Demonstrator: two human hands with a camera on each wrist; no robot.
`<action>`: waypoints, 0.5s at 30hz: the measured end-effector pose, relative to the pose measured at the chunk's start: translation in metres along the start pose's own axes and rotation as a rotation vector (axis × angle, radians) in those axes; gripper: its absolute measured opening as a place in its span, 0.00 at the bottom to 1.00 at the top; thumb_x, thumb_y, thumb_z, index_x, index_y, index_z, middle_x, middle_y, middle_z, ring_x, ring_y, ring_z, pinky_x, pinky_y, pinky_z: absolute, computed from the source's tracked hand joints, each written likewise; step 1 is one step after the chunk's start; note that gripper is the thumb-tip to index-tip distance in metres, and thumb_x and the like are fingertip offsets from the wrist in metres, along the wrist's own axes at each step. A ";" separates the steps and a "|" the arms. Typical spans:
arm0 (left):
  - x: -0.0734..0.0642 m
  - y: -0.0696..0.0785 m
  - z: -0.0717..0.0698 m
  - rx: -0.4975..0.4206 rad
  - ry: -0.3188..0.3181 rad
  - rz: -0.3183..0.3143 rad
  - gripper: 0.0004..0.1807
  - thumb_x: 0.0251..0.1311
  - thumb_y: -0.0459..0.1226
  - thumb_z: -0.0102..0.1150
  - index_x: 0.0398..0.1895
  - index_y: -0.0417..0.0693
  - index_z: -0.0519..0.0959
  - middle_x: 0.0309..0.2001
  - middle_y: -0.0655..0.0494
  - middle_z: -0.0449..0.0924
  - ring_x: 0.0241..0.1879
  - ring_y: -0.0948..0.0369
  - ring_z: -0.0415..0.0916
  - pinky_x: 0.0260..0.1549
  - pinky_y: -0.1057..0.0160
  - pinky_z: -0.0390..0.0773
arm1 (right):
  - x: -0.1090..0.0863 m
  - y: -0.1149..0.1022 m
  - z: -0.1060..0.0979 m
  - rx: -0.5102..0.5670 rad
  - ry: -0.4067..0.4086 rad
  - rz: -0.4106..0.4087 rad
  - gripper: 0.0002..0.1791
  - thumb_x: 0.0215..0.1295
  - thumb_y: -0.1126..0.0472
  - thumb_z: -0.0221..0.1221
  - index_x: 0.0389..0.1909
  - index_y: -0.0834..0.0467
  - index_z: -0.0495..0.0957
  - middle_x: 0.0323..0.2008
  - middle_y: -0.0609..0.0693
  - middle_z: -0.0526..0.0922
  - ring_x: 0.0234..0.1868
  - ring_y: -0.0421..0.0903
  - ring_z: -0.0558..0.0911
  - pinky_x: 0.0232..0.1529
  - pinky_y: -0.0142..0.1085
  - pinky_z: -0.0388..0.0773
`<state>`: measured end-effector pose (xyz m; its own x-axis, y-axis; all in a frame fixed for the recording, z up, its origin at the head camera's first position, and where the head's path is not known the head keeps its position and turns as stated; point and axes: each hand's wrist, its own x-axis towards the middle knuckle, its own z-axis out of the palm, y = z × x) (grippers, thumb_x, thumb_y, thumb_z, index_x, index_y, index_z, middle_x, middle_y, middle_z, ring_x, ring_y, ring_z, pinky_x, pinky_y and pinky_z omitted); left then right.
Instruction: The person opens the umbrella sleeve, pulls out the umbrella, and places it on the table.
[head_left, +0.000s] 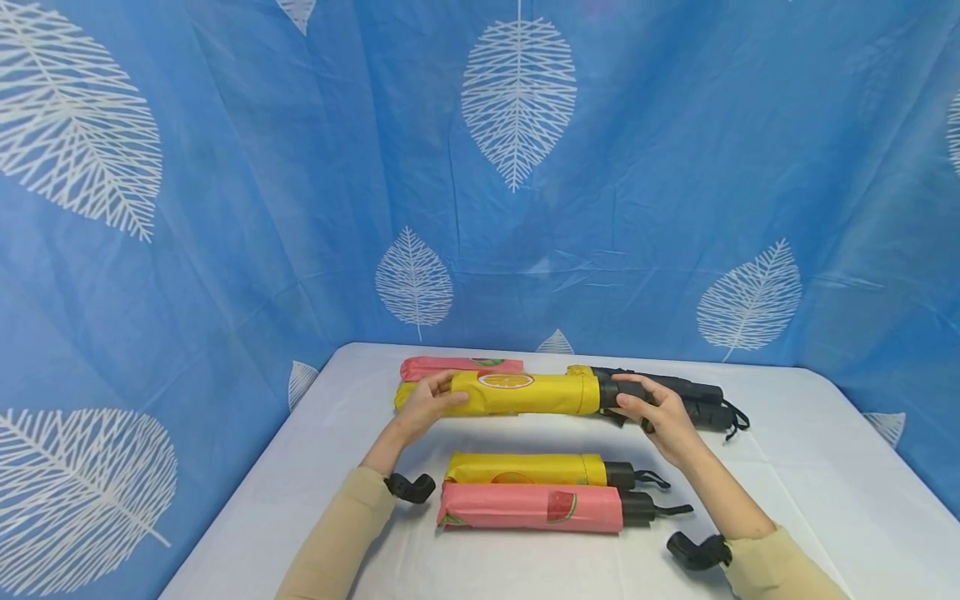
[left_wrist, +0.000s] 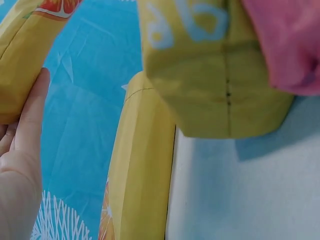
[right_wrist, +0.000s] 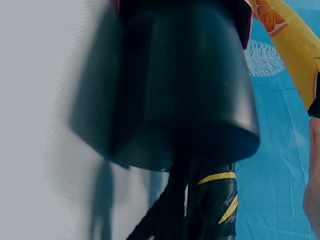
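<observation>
A folded yellow umbrella [head_left: 528, 395] with an orange-slice print is held level above the table by both hands. The left hand [head_left: 424, 410] grips its fabric end, thumb in front. At the other end, the right hand [head_left: 666, 421] pinches the black handle between thumb and fingers. Below them lie another yellow umbrella [head_left: 480, 467] and, nearer the person, a pink umbrella [head_left: 513, 508] with watermelon prints, side by side. In the left wrist view the held umbrella appears at upper left, with the left fingers along its side.
Behind the held umbrella lie a pink umbrella [head_left: 442, 366] and a partly hidden yellow one [head_left: 403, 393] at the left. Black umbrellas [head_left: 701, 392] lie at the right, one with a wrist loop. The white table [head_left: 787, 467] meets a blue leaf-print curtain [head_left: 600, 208].
</observation>
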<state>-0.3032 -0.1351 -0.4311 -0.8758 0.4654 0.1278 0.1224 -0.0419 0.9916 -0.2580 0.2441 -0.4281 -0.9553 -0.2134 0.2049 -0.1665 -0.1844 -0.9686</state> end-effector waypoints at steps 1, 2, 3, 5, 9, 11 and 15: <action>-0.001 0.000 -0.001 0.000 0.005 0.005 0.29 0.61 0.39 0.61 0.62 0.35 0.67 0.51 0.47 0.78 0.47 0.57 0.77 0.46 0.60 0.77 | 0.000 0.000 -0.001 0.009 0.000 -0.001 0.22 0.69 0.68 0.52 0.62 0.69 0.65 0.62 0.61 0.57 0.47 0.43 0.81 0.51 0.36 0.74; -0.002 -0.001 -0.003 0.004 0.017 0.007 0.30 0.61 0.39 0.61 0.63 0.34 0.66 0.50 0.48 0.77 0.47 0.58 0.77 0.45 0.61 0.77 | -0.001 0.000 -0.002 0.017 0.001 -0.004 0.22 0.69 0.68 0.52 0.62 0.69 0.65 0.62 0.60 0.57 0.47 0.43 0.81 0.51 0.36 0.74; -0.002 -0.001 -0.004 0.009 0.027 0.010 0.31 0.60 0.39 0.62 0.64 0.34 0.65 0.50 0.48 0.77 0.46 0.58 0.77 0.45 0.62 0.77 | -0.001 0.000 -0.004 0.026 0.002 -0.006 0.21 0.69 0.68 0.52 0.62 0.68 0.66 0.61 0.58 0.57 0.48 0.43 0.80 0.51 0.37 0.74; -0.004 -0.002 -0.007 0.022 0.048 0.016 0.33 0.60 0.39 0.62 0.65 0.33 0.64 0.49 0.48 0.77 0.44 0.59 0.77 0.42 0.64 0.78 | -0.002 0.000 -0.007 0.036 0.006 -0.016 0.21 0.69 0.69 0.52 0.61 0.68 0.67 0.61 0.58 0.57 0.47 0.43 0.80 0.52 0.37 0.74; -0.004 -0.004 -0.013 0.057 0.073 0.037 0.28 0.60 0.39 0.62 0.60 0.35 0.70 0.46 0.48 0.79 0.41 0.60 0.77 0.39 0.65 0.79 | -0.004 -0.002 -0.011 0.054 0.003 -0.041 0.17 0.69 0.70 0.51 0.58 0.62 0.72 0.62 0.60 0.57 0.48 0.42 0.80 0.52 0.37 0.74; -0.006 0.000 -0.013 0.071 0.084 0.038 0.23 0.60 0.39 0.62 0.56 0.37 0.73 0.43 0.49 0.79 0.39 0.59 0.76 0.36 0.66 0.78 | -0.004 -0.002 -0.014 0.058 0.000 -0.047 0.17 0.69 0.70 0.51 0.57 0.60 0.73 0.62 0.61 0.56 0.48 0.42 0.80 0.52 0.36 0.73; -0.008 -0.001 -0.018 0.077 0.116 0.047 0.23 0.61 0.37 0.61 0.57 0.36 0.72 0.43 0.49 0.78 0.39 0.59 0.76 0.39 0.64 0.78 | -0.005 -0.003 -0.017 0.058 0.002 -0.042 0.17 0.69 0.70 0.51 0.58 0.63 0.71 0.61 0.62 0.57 0.47 0.43 0.81 0.52 0.37 0.73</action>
<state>-0.3046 -0.1552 -0.4331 -0.9157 0.3593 0.1800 0.1960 0.0083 0.9806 -0.2573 0.2622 -0.4289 -0.9484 -0.2021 0.2445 -0.1917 -0.2486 -0.9494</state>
